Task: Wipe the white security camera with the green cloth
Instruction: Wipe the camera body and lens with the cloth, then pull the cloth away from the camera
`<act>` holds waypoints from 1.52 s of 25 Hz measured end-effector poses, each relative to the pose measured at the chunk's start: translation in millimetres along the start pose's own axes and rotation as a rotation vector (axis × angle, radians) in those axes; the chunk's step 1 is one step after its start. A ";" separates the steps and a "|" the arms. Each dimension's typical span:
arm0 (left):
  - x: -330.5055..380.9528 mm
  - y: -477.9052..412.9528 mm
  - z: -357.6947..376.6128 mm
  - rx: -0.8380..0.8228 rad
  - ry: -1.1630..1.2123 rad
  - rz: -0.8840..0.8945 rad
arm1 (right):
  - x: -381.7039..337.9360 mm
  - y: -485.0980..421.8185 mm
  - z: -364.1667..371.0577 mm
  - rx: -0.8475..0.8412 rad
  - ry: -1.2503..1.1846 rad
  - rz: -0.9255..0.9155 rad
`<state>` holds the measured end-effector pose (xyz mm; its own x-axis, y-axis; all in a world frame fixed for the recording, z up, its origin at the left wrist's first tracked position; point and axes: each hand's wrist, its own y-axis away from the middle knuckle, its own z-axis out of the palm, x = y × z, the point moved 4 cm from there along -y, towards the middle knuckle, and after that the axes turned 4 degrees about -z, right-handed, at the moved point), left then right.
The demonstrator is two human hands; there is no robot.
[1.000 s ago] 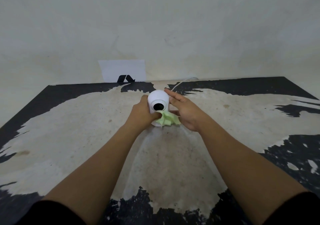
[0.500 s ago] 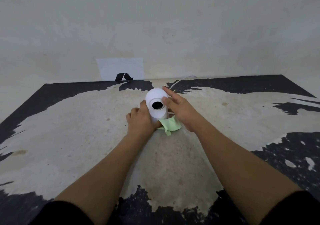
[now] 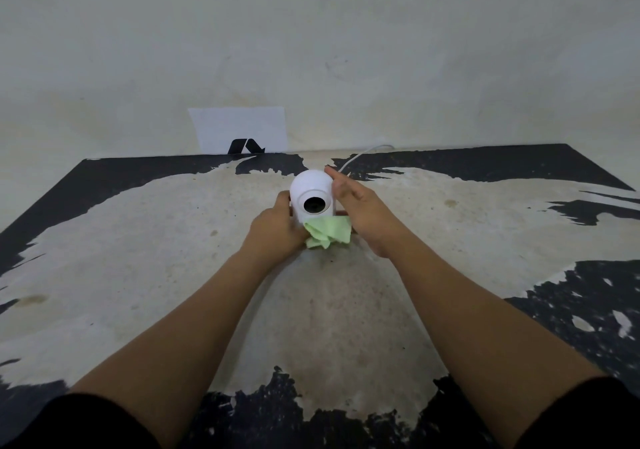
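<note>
At frame centre, the crumpled green cloth (image 3: 328,231) is pinched by the left hand (image 3: 277,229) against the base of the round white security camera (image 3: 311,195). The right hand (image 3: 360,211), fingers together and straight, is laid flat against the camera's right side. Behind, a white cable (image 3: 363,152) is seen.

bare forearms (image 3: 194,324), short black sleeves (image 3: 86,421)

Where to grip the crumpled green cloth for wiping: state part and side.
Grip the crumpled green cloth at its loose bunched folds hanging free below the white security camera, coming from the near side. The left hand and right hand flank it; the front is open.
</note>
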<state>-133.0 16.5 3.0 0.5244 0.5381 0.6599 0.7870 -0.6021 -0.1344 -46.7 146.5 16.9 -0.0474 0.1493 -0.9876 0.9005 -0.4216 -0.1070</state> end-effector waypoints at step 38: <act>31.4 116.2 2.9 -0.250 0.939 -0.277 | -12.1 124.2 -10.6 -0.018 -0.217 0.084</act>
<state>-24.2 -34.9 6.0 -0.2188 0.0604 0.9739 0.6952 -0.6907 0.1990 70.4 101.8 16.7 -0.0625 -0.0824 -0.9946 0.9127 -0.4080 -0.0235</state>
